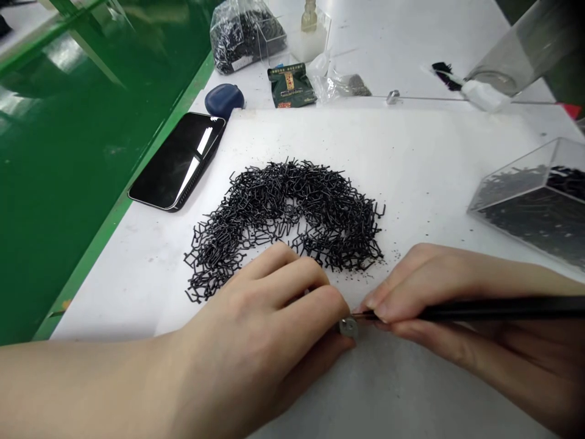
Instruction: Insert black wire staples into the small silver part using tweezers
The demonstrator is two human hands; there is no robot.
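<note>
My left hand (269,323) is closed round a small translucent grey part (348,327) with a hole in it, most of it hidden by the fingers. From the right, my right hand (429,299) pinches a thin black stick-like tool (503,308). Its narrow brownish tip meets the grey part at the left fingertips. I cannot tell whether it is a pair of tweezers or a brush. Just beyond both hands, a curved heap of short, bent black pieces (292,195) lies on the white work surface (425,164).
A black phone (178,161) and a dark blue case (224,99) lie on the left. Behind are a bag of black pieces (244,36), a green packet (291,85) and a small bottle (309,17). A clear box (534,195) stands right, below a clear jar (525,52).
</note>
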